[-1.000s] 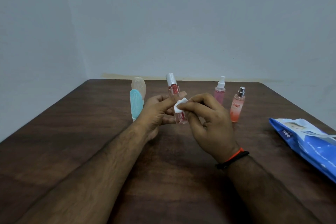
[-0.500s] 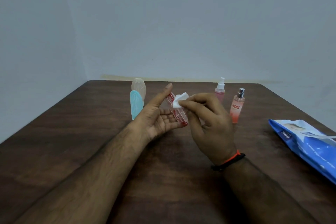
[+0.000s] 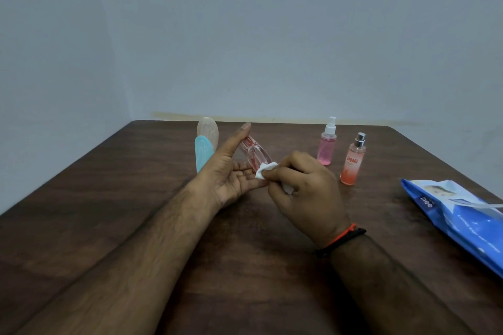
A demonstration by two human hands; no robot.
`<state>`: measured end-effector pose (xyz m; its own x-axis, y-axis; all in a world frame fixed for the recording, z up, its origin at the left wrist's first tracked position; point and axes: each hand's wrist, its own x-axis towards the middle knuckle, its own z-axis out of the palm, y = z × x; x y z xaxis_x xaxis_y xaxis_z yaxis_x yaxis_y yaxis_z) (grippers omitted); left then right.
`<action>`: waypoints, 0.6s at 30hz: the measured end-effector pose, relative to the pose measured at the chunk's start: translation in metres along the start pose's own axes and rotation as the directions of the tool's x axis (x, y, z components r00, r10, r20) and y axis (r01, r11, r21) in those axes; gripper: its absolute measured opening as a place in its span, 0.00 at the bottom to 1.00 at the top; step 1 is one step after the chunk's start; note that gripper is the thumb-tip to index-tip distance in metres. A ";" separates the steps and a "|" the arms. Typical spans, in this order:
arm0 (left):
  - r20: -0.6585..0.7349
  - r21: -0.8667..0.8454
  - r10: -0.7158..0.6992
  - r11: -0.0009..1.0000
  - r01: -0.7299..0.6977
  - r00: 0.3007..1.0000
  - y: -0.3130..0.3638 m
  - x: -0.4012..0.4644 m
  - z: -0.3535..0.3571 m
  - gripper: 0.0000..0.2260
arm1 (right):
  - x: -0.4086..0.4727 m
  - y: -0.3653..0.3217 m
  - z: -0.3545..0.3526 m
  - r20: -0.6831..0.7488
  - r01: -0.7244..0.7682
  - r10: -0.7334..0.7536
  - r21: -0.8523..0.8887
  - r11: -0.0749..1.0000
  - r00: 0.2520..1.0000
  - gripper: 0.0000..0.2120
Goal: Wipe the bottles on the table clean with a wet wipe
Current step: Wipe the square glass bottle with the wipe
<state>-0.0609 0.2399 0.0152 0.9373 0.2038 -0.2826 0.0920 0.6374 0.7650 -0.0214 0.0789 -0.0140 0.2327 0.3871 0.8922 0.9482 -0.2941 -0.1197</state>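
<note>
A person's left hand (image 3: 231,171) cradled a tilted clear bottle (image 3: 254,153) above the table (image 3: 109,212), thumb and fingers lightly around it, while the right hand (image 3: 302,193) pinched a folded wet wipe (image 3: 264,170) against its lower end, mid-wipe. Finishing would likely call for turning the bottle to reach its unwiped sides. Five bottles were visible: the held one, a pink spray bottle (image 3: 326,148), an orange spray bottle (image 3: 353,162), a blue bottle (image 3: 202,153) and a beige bottle (image 3: 208,130), plus one blue wipes pack (image 3: 457,221).
</note>
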 end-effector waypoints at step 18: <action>-0.023 0.105 0.063 0.993 -0.061 0.998 -0.006 0.006 -0.002 0.44 | 0.002 -0.001 -0.003 -0.009 -0.023 0.024 0.083 0.996 1.000 0.04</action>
<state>-0.0562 0.2389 0.0071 0.9333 0.2609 -0.2469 0.0698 0.5426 0.8371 -0.0223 0.0776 -0.0106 0.2529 0.3717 0.8932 0.9574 -0.2294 -0.1756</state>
